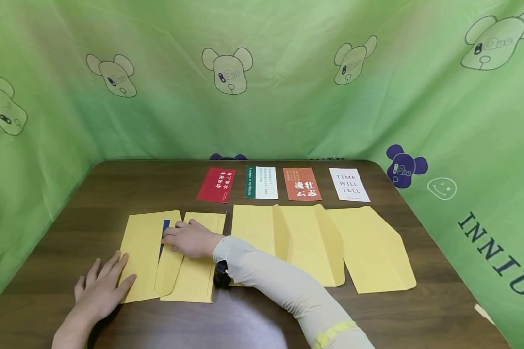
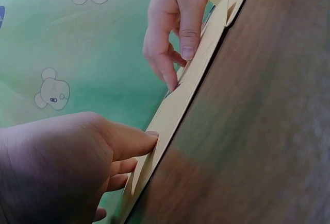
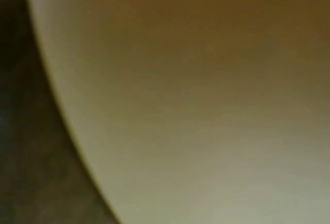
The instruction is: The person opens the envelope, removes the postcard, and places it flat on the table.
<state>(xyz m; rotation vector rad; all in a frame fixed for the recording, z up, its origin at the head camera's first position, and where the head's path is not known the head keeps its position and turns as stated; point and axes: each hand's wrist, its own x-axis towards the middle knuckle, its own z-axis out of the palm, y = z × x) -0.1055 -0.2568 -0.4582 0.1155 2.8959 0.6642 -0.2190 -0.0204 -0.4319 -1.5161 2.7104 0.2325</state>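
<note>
The leftmost yellow envelope [image 1: 140, 257] lies with its flap folded out to the right. A dark blue card [image 1: 166, 224] sits mostly inside it, a narrow strip showing at the opening. My right hand [image 1: 194, 238] reaches over that opening, its fingertips touching the card's exposed edge. In the left wrist view, the index fingertip and thumb of the right hand [image 2: 178, 18] stand apart along the envelope [image 2: 172, 105]. My left hand [image 1: 102, 286] has its fingers spread, with the thumb resting on the envelope's left edge. The right wrist view holds only a blurred, pale yellow surface [image 3: 180, 105].
Next to the first envelope lies another yellow envelope [image 1: 192, 281], partly under its flap. More yellow envelopes [image 1: 253, 218] overlap towards the right. Behind them stand in a row a red card [image 1: 214, 186], a green-and-white card [image 1: 268, 184], an orange card [image 1: 292, 177] and a white card [image 1: 342, 172].
</note>
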